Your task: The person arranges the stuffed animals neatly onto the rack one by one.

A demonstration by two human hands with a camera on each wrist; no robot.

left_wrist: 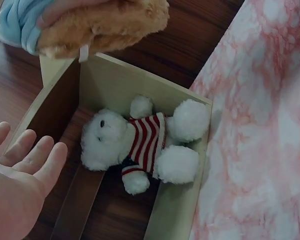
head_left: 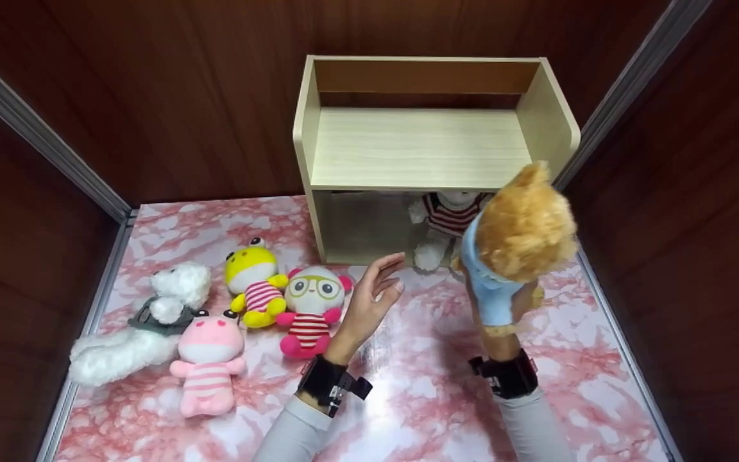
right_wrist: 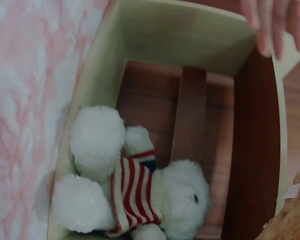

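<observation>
My right hand (left_wrist: 65, 9) grips a golden-brown teddy bear (head_left: 526, 231) in a light blue top, held up in front of the shelf's right side. In the head view the bear hides most of that hand. My left hand (head_left: 373, 301) is in front of the lower compartment, fingers extended and holding nothing. Inside the lower compartment of the pale wooden shelf (head_left: 421, 147) sits a white teddy bear (left_wrist: 107, 137) in a red-striped sweater, at the right end. Its head is partly hidden by the upper board in the head view.
On the left of the pink marbled surface (head_left: 408, 410) lie several plush toys: a white bear (head_left: 180, 289), a pink frog (head_left: 209, 366), a yellow frog (head_left: 254, 282) and a pink panda (head_left: 312, 308). Dark wood panels (head_left: 203, 102) enclose the area.
</observation>
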